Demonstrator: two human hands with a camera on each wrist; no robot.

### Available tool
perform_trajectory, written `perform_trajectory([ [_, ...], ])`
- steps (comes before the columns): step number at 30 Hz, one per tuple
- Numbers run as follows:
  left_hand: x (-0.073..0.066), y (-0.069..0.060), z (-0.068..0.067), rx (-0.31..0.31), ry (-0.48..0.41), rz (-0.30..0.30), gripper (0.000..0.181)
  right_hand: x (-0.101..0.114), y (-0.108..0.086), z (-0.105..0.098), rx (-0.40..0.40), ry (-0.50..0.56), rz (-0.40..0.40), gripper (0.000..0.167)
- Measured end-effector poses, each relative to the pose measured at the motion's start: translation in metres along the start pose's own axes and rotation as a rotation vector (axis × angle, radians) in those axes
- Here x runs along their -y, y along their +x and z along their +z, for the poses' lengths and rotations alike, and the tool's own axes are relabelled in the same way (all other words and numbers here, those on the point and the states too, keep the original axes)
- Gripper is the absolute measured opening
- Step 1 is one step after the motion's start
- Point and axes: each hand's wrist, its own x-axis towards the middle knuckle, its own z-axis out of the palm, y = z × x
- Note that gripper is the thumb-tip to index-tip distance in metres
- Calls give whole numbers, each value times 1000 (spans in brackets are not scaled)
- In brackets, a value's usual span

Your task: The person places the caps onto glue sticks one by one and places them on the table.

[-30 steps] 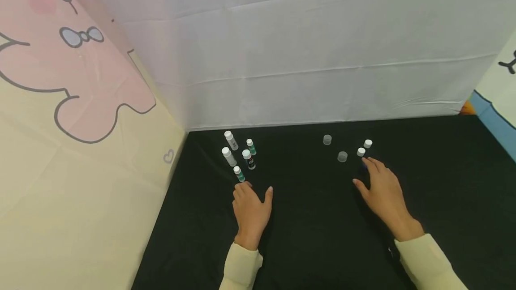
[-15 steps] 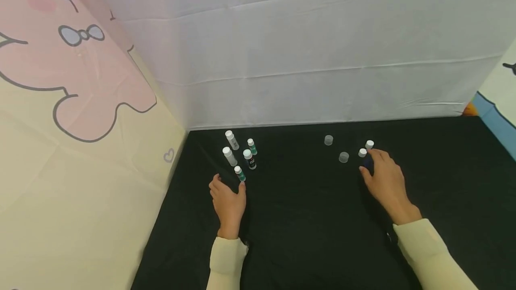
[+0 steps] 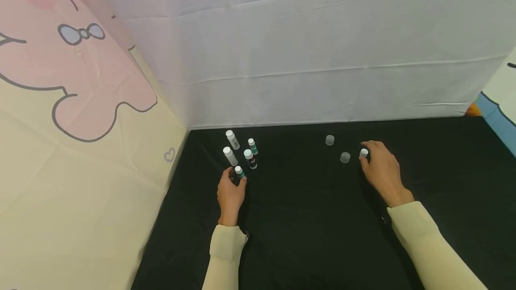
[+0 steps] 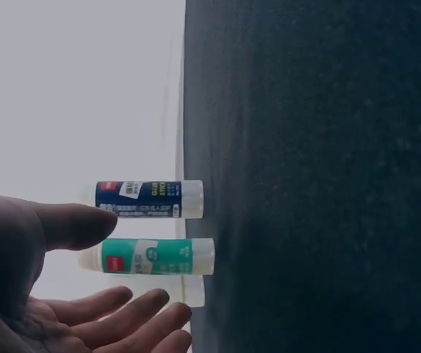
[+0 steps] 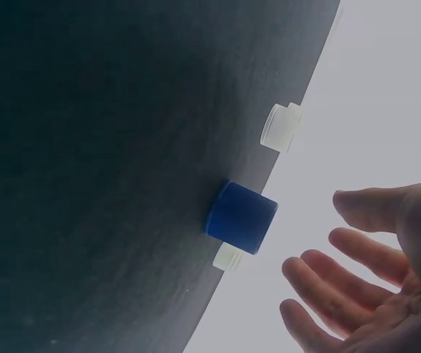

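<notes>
In the head view, my left hand (image 3: 230, 196) has thumb and fingers on either side of a white-capped green glue stick (image 3: 239, 172). The left wrist view shows that green stick (image 4: 150, 257) upright between thumb and spread fingers, with a navy glue stick (image 4: 142, 199) beside it; contact is not visible. My right hand (image 3: 382, 171) curves loosely around a small white-topped item (image 3: 364, 152). In the right wrist view, a short blue cylinder (image 5: 242, 218) stands a little apart from the relaxed fingers of my right hand (image 5: 364, 287).
Behind the left hand stand two white glue sticks (image 3: 230, 156) (image 3: 232, 140), a dark one (image 3: 250, 159) and another green one (image 3: 253, 146). Two clear round pieces (image 3: 345, 158) (image 3: 329, 140) lie left of the right hand. A white cloth (image 3: 282, 97) hangs behind the black table (image 3: 298, 227).
My left hand moved left, then forward to surround the nearest green stick. My right hand moved forward, now hiding the farther of two white-topped items.
</notes>
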Motion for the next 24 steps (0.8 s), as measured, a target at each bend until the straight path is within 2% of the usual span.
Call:
perform_trajectory([
  [12, 3, 7, 7, 32, 46, 9, 35, -3, 10, 5, 18, -48, -9, 31],
  [21, 4, 6, 10, -9, 29, 34, 26, -6, 16, 8, 84, -87, 12, 27],
  [24, 5, 5, 12, -19, 39, 41, 24, -7, 17, 11, 80, -90, 10, 26],
])
